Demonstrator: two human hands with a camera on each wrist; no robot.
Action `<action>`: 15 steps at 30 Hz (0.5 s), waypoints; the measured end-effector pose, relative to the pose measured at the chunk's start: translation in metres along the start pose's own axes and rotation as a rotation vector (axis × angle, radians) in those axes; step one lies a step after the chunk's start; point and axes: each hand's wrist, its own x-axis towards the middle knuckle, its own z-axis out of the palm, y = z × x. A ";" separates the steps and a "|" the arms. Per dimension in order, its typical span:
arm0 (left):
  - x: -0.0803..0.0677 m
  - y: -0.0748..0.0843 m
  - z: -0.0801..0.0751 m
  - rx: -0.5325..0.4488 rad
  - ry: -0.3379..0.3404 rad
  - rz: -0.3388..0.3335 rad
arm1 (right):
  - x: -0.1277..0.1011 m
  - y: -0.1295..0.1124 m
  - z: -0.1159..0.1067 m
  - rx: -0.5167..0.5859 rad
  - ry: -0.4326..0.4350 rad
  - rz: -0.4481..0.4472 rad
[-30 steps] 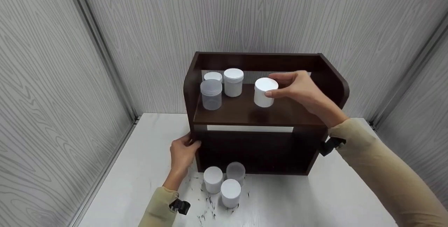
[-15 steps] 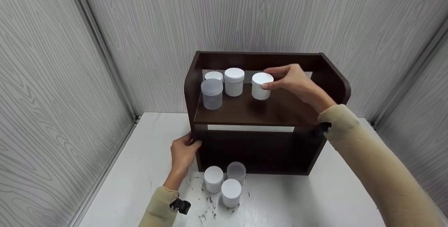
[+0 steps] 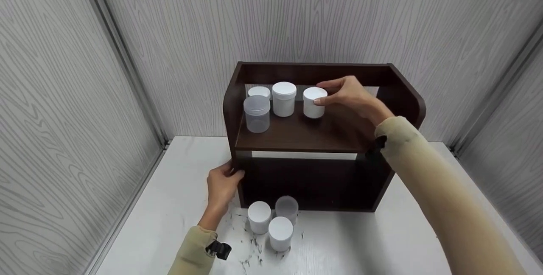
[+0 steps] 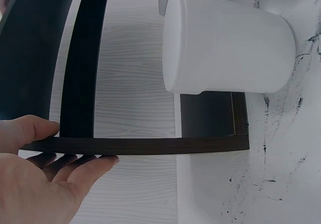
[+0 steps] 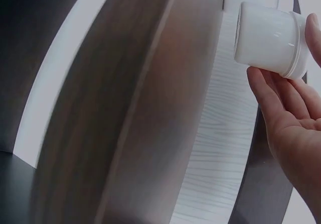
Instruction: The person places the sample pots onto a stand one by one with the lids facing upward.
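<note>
My right hand (image 3: pixel 350 96) pinches a white lidded jar (image 3: pixel 314 104) between thumb and fingers, upright and close over the upper board of a dark brown shelf (image 3: pixel 297 137). In the right wrist view the fingers lie under the jar (image 5: pixel 268 38) and the thumb is by its lid. My left hand (image 3: pixel 221 183) grips the shelf's left side panel; in the left wrist view the thumb is on one face of the panel (image 4: pixel 150 146) and the fingers are on the other. Left of the held jar stand a white jar (image 3: pixel 284 101), a clear jar (image 3: pixel 257 116) and a partly hidden white jar (image 3: pixel 258 91).
On the white table (image 3: pixel 322 245), before the shelf, two white jars (image 3: pixel 280 234) and a translucent jar (image 3: pixel 286 208) stand close together, with dark marks around them. The shelf has raised side panels and a back rail (image 3: pixel 314 73). Grey wood-patterned walls (image 3: pixel 297 16) enclose the table.
My right hand has carried the white jar left and farther back, to near the jars on the upper board. The left hand keeps its grip on the side panel.
</note>
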 end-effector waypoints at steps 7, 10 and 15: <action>0.000 0.000 0.001 0.006 0.000 -0.009 | 0.008 0.001 0.001 -0.047 -0.005 0.026; 0.001 0.000 0.000 0.006 0.008 -0.018 | 0.013 0.001 0.003 -0.046 -0.011 0.027; 0.000 0.000 -0.001 -0.003 0.006 -0.021 | 0.019 0.005 0.006 -0.033 -0.022 0.040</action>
